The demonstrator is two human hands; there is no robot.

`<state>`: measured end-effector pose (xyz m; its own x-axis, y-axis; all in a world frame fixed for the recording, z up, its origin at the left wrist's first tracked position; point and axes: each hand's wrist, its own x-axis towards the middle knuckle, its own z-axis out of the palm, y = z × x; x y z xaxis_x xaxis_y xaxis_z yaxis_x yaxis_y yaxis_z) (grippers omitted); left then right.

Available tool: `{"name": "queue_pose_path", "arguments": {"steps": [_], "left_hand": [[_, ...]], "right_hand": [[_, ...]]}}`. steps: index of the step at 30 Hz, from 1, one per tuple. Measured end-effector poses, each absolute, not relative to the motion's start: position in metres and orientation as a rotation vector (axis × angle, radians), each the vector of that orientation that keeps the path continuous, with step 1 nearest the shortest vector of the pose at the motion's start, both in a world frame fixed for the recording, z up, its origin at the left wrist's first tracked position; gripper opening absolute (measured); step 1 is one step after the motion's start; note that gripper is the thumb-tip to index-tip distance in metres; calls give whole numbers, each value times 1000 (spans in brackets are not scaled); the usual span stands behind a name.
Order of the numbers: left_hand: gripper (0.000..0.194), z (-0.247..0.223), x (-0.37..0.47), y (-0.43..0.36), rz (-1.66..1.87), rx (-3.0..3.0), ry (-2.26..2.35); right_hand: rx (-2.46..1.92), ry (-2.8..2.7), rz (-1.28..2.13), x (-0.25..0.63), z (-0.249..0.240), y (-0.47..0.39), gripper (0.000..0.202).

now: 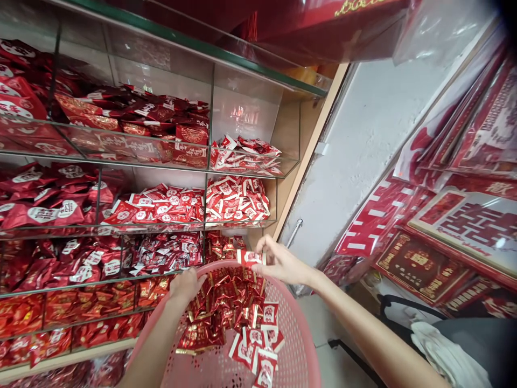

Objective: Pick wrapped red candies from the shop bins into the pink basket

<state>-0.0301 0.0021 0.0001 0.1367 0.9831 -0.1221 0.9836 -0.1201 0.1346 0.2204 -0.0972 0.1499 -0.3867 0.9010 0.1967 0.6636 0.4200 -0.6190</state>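
Within the right hand (pixel 280 262), 1 red-and-white packet (pixel 249 258), lettering unreadable.

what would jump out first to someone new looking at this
Likely the big pink basket at the bottom centre, holding shiny dark red packets and some red-and-white ones. At its far rim, the right hand has one packet in its grip, and the left hand is at the rim's left side. Glass shelves heaped with packets fill the left.

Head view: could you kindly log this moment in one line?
left hand: at pink basket rim; right hand: holding red-and-white packet; in basket: red-and-gold packets, more red-and-white packets; shelves: packets
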Motion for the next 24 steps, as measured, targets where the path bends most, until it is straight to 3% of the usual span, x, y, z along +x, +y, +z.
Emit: {"name": "queue_pose_path", "arguments": {"steps": [8,15,24], "left_hand": [[52,4,-28,2,-47,2218,1961],[50,5,-26,1,-56,2230,1966],[51,5,-26,0,-78,2217,1973]], "right_hand": [[-1429,-2259,1040,234,66,-136,35],[-1719,-2594,820,242,29,-170,44],[-1680,-2735,697,236,16,-173,43]]}}
